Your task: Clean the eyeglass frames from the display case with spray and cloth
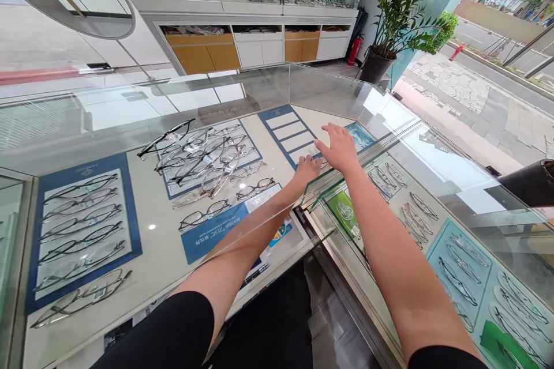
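Observation:
My left hand (308, 169) reaches into the glass display case with its fingers curled in. A pair of eyeglasses (324, 163) shows at its fingertips, mostly hidden behind the hands. Just to the right, my right hand (341, 149) is held over the case floor, fingers apart and nothing in them. Both hands are beside a blue display card (280, 110) with white strips, on which no glasses lie. Left of it, a heap of eyeglasses (208, 153) covers another blue-edged card. Two pairs of eyeglasses (255, 187) lie in front of that heap.
A blue card (134, 230) with several glasses lies at the left. Glass panes (303, 78) enclose the case, and a glass edge passes close to my forearms. On the right, a second case holds glasses on a teal tray (437, 248). A potted plant (381, 60) stands beyond.

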The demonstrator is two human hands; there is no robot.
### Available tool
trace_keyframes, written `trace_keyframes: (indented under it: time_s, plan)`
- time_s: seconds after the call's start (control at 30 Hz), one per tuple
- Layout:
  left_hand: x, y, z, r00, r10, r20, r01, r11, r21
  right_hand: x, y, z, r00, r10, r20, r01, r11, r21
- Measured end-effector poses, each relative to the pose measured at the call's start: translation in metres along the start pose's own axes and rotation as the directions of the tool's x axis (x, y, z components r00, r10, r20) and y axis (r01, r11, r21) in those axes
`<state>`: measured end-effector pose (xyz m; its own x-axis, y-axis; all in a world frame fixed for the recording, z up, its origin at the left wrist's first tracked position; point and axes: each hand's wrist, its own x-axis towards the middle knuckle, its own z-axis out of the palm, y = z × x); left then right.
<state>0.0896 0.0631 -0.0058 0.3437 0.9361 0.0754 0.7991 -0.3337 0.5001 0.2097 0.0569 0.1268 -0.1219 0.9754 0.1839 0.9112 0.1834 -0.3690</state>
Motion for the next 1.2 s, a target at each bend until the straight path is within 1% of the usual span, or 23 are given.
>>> trace_keyframes:
  time_s: [0.07, 0.13, 0.23, 0.33, 0.4, 0.43, 0.5, 0.53, 0.57, 0.6, 0.67, 0.73, 0.8, 0.83, 0.87, 0.9, 0.93, 0.97, 1.0, 1.03, 1.1, 1.13, 1.2]
  plan:
    - [-0.007, 0.004, -0.005, 1.0, 0.001, -0.013, -0.001, 1.0, 0.0, 0.0, 0.0, 0.0, 1.0, 0.001, 0.001, -0.001, 1.0, 0.002]
    - [-0.02, 0.002, -0.015, 1.0, -0.01, -0.03, 0.01, 1.0, -0.002, -0.001, -0.001, -0.001, 1.0, 0.003, 0.01, -0.003, 1.0, -0.003]
    - [-0.052, -0.016, -0.039, 0.997, -0.045, -0.059, 0.041, 0.997, -0.071, -0.002, -0.001, -0.001, 1.0, 0.005, 0.014, -0.005, 1.0, -0.003]
    - [-0.096, -0.04, -0.063, 0.991, -0.116, -0.061, 0.105, 0.981, -0.164, -0.002, 0.001, 0.001, 1.0, 0.0, 0.002, 0.0, 1.0, -0.001]
    - [-0.131, -0.049, -0.074, 0.979, -0.194, -0.061, 0.179, 0.964, -0.195, -0.002, 0.003, 0.003, 1.0, -0.006, -0.006, 0.006, 1.0, -0.002]
    - [-0.149, -0.051, -0.077, 0.972, -0.228, -0.059, 0.212, 0.956, -0.203, -0.002, 0.004, 0.004, 1.0, -0.009, -0.012, 0.009, 1.0, 0.0]
    - [-0.186, -0.046, -0.079, 0.963, -0.268, -0.008, 0.258, 0.934, -0.247, -0.003, 0.007, 0.005, 1.0, -0.008, -0.03, 0.009, 1.0, 0.012]
    - [-0.203, -0.041, -0.079, 0.96, -0.277, 0.04, 0.276, 0.915, -0.293, -0.003, 0.008, 0.006, 0.999, -0.01, -0.032, 0.011, 1.0, 0.016]
    - [-0.219, -0.034, -0.079, 0.952, -0.281, 0.119, 0.305, 0.857, -0.416, -0.003, 0.009, 0.006, 0.999, -0.002, -0.037, 0.003, 1.0, 0.016]
    - [-0.233, -0.028, -0.079, 0.948, -0.262, 0.18, 0.318, 0.793, -0.52, -0.002, 0.01, 0.007, 0.999, 0.001, -0.039, -0.001, 1.0, 0.012]
    - [-0.254, -0.014, -0.084, 0.949, -0.187, 0.253, 0.311, 0.687, -0.657, -0.002, 0.012, 0.008, 0.999, -0.001, -0.039, 0.001, 1.0, -0.002]
    - [-0.269, -0.001, -0.098, 0.944, -0.102, 0.315, 0.31, 0.604, -0.734, -0.001, 0.014, 0.008, 0.999, -0.012, -0.043, 0.011, 1.0, -0.02]
    - [-0.28, 0.012, -0.123, 0.915, 0.015, 0.404, 0.34, 0.513, -0.788, -0.001, 0.015, 0.009, 0.999, -0.018, -0.044, 0.016, 0.999, -0.034]
    - [-0.285, 0.017, -0.139, 0.888, 0.085, 0.452, 0.361, 0.48, -0.799, -0.001, 0.015, 0.009, 0.999, -0.017, -0.042, 0.015, 0.999, -0.038]
    - [-0.289, 0.022, -0.157, 0.863, 0.14, 0.486, 0.373, 0.473, -0.798, 0.0, 0.016, 0.009, 0.999, -0.014, -0.039, 0.013, 0.999, -0.039]
    - [-0.293, 0.026, -0.177, 0.838, 0.175, 0.516, 0.378, 0.496, -0.782, 0.0, 0.016, 0.01, 0.999, -0.011, -0.038, 0.01, 0.999, -0.038]
    - [-0.295, 0.029, -0.197, 0.827, 0.19, 0.529, 0.369, 0.526, -0.766, 0.0, 0.016, 0.01, 0.999, -0.008, -0.038, 0.007, 0.999, -0.035]
    - [-0.297, 0.029, -0.217, 0.838, 0.175, 0.517, 0.337, 0.579, -0.742, 0.0, 0.016, 0.01, 0.999, -0.006, -0.039, 0.005, 0.999, -0.031]
    - [-0.296, 0.028, -0.236, 0.857, 0.134, 0.497, 0.297, 0.659, -0.691, 0.0, 0.016, 0.01, 0.999, -0.005, -0.042, 0.003, 1.0, -0.029]
    - [-0.294, 0.025, -0.254, 0.888, 0.057, 0.457, 0.27, 0.74, -0.616, 0.0, 0.016, 0.01, 0.999, -0.004, -0.044, 0.003, 1.0, -0.028]
    - [-0.284, 0.013, -0.282, 0.949, -0.126, 0.289, 0.248, 0.864, -0.438, 0.0, 0.016, 0.011, 0.999, -0.006, -0.048, 0.004, 1.0, -0.031]
    - [-0.275, 0.005, -0.292, 0.964, -0.195, 0.179, 0.246, 0.911, -0.332, -0.001, 0.016, 0.011, 0.999, -0.007, -0.049, 0.006, 0.999, -0.032]
    - [-0.254, -0.012, -0.302, 0.971, -0.238, -0.02, 0.233, 0.964, -0.126, -0.001, 0.016, 0.01, 0.999, -0.009, -0.047, 0.007, 0.999, -0.033]
